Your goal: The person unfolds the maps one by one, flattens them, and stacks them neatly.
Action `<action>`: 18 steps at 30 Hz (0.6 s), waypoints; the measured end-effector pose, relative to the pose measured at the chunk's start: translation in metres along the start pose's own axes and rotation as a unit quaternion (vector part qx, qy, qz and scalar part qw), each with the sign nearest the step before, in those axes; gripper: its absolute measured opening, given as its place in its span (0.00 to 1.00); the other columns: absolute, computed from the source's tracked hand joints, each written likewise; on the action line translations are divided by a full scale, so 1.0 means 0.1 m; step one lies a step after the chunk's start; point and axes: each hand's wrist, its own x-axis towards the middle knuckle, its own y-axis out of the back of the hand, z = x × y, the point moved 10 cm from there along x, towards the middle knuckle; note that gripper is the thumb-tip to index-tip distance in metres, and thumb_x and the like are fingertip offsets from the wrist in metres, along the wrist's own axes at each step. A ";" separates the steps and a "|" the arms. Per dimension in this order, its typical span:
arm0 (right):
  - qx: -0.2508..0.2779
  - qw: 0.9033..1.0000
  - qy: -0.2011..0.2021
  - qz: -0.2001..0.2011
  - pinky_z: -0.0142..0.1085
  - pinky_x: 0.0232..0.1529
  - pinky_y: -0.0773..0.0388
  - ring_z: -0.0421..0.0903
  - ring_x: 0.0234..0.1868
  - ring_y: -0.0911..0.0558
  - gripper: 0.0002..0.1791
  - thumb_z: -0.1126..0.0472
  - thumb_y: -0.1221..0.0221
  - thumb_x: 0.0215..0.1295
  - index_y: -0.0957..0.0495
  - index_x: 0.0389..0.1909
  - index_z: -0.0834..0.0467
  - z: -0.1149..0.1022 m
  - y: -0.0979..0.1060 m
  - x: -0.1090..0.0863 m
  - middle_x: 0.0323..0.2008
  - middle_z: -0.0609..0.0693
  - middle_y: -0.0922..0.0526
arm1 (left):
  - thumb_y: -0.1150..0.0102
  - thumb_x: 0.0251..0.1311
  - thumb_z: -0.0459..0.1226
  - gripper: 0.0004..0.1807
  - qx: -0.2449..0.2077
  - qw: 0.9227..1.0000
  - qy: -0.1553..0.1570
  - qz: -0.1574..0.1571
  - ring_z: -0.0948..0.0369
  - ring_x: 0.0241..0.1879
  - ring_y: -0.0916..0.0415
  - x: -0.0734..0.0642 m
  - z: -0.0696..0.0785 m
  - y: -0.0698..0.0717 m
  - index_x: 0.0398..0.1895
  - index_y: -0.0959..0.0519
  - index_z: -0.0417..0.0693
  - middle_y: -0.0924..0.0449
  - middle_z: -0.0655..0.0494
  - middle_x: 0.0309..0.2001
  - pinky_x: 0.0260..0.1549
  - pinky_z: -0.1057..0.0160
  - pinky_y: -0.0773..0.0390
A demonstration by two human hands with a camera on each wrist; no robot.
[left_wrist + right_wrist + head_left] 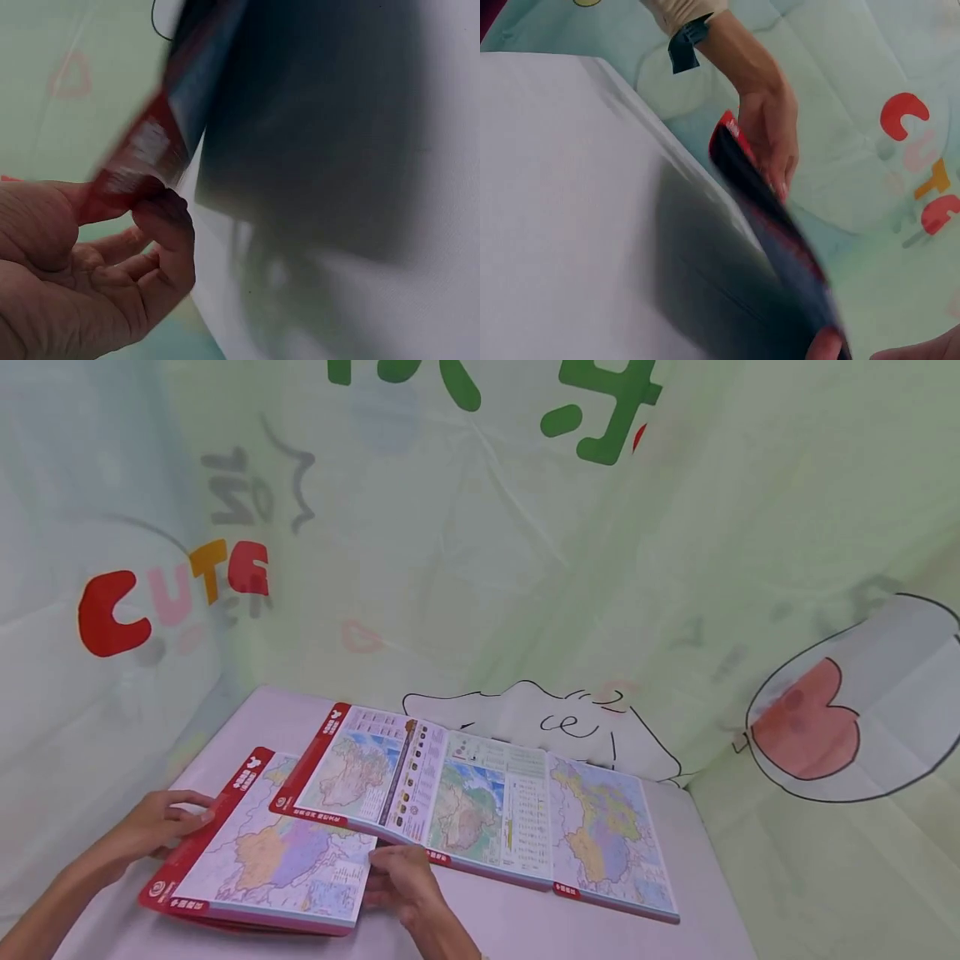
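A folded map (273, 860) with a red strip down its left side is held tilted just over the near left of the table. My left hand (153, 822) pinches its red edge between thumb and fingers; the left wrist view shows the thumb on the red strip (139, 154). On the opposite edge my right hand (408, 877) grips the map, the fingers partly hidden. The right wrist view catches the map (772, 229) nearly edge-on, its dark underside shadowing the table.
Behind and to the right lie overlapping maps in a row: a red-edged one (360, 777), a relief map (465, 818) and a coloured one (611, 839). The pale table (517, 927) meets printed cloth curtains (480, 568) at the back and sides.
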 end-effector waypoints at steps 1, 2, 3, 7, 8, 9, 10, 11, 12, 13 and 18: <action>-0.004 1.000 0.003 0.004 0.40 0.34 0.09 0.47 0.34 0.09 0.10 0.68 0.39 0.73 0.15 0.45 0.72 -0.01 0.02 0.01 0.36 0.61 0.07 | 0.35 0.75 0.47 0.40 -0.005 1.000 0.000 -0.003 0.63 0.40 0.14 -0.02 0.01 0.01 0.72 0.35 0.21 0.12 0.36 0.51 0.39 0.58 0.08; -0.007 1.000 0.005 0.007 0.40 0.34 0.08 0.47 0.34 0.09 0.10 0.67 0.38 0.73 0.14 0.45 0.72 -0.01 0.04 0.01 0.36 0.61 0.07 | 0.35 0.75 0.47 0.40 -0.012 1.000 0.000 -0.005 0.63 0.40 0.13 -0.04 0.02 0.03 0.73 0.35 0.21 0.12 0.37 0.51 0.40 0.58 0.08; -0.007 1.000 0.008 0.008 0.41 0.34 0.08 0.47 0.33 0.08 0.11 0.67 0.37 0.73 0.13 0.45 0.72 -0.02 0.05 0.01 0.35 0.62 0.07 | 0.36 0.76 0.47 0.40 -0.020 1.000 -0.003 -0.008 0.64 0.41 0.13 -0.05 0.03 0.04 0.73 0.35 0.21 0.11 0.39 0.52 0.40 0.59 0.08; -0.010 1.000 0.016 0.011 0.35 0.30 0.10 0.44 0.29 0.09 0.11 0.65 0.34 0.74 0.12 0.44 0.72 -0.05 0.09 0.02 0.30 0.57 0.07 | 0.38 0.77 0.47 0.40 -0.052 0.998 -0.010 -0.025 0.66 0.43 0.13 -0.10 0.06 0.09 0.75 0.35 0.22 0.10 0.43 0.55 0.43 0.60 0.08; -0.007 1.000 0.017 0.011 0.34 0.29 0.11 0.42 0.27 0.10 0.11 0.65 0.34 0.74 0.12 0.43 0.72 -0.05 0.10 0.02 0.28 0.55 0.08 | 0.38 0.77 0.48 0.40 -0.061 0.998 -0.008 -0.030 0.66 0.45 0.13 -0.11 0.06 0.09 0.75 0.35 0.22 0.11 0.43 0.57 0.44 0.60 0.08; -0.005 1.000 0.017 0.013 0.33 0.28 0.11 0.42 0.26 0.11 0.11 0.65 0.34 0.74 0.12 0.43 0.72 -0.05 0.11 0.02 0.27 0.54 0.08 | 0.38 0.77 0.49 0.41 -0.066 0.997 -0.006 -0.034 0.67 0.46 0.13 -0.11 0.05 0.10 0.76 0.35 0.23 0.11 0.44 0.58 0.45 0.59 0.08; -0.004 1.000 0.016 0.014 0.32 0.27 0.12 0.41 0.25 0.11 0.11 0.64 0.34 0.75 0.12 0.42 0.72 -0.05 0.12 0.01 0.26 0.52 0.09 | 0.38 0.76 0.50 0.42 -0.071 0.997 -0.003 -0.037 0.67 0.47 0.13 -0.12 0.05 0.10 0.76 0.35 0.24 0.12 0.45 0.59 0.46 0.59 0.08; -0.003 1.000 0.015 0.015 0.31 0.27 0.12 0.41 0.25 0.11 0.11 0.64 0.34 0.75 0.12 0.42 0.72 -0.06 0.13 0.01 0.25 0.52 0.09 | 0.38 0.76 0.51 0.42 -0.075 0.996 0.003 -0.039 0.67 0.47 0.14 -0.13 0.04 0.11 0.77 0.35 0.24 0.12 0.47 0.59 0.47 0.59 0.08; -0.002 1.000 0.014 0.015 0.31 0.27 0.12 0.40 0.24 0.11 0.12 0.64 0.34 0.75 0.12 0.42 0.72 -0.06 0.14 0.00 0.25 0.52 0.09 | 0.37 0.76 0.52 0.43 -0.079 0.996 0.008 -0.041 0.67 0.48 0.14 -0.14 0.03 0.11 0.77 0.34 0.25 0.12 0.49 0.60 0.48 0.59 0.09; -0.002 1.000 0.011 0.016 0.31 0.27 0.12 0.40 0.24 0.11 0.12 0.63 0.34 0.75 0.12 0.42 0.72 -0.07 0.14 0.00 0.25 0.52 0.09 | 0.37 0.75 0.52 0.43 -0.083 0.996 0.014 -0.042 0.68 0.49 0.15 -0.15 0.02 0.11 0.77 0.33 0.26 0.13 0.52 0.60 0.48 0.59 0.09; -0.007 1.000 -0.003 0.019 0.31 0.26 0.12 0.39 0.21 0.12 0.12 0.63 0.33 0.74 0.11 0.41 0.71 -0.09 0.15 -0.05 0.24 0.52 0.09 | 0.37 0.75 0.53 0.38 -0.108 0.993 0.031 -0.041 0.68 0.49 0.16 -0.24 0.03 0.13 0.74 0.26 0.32 0.13 0.61 0.57 0.49 0.60 0.09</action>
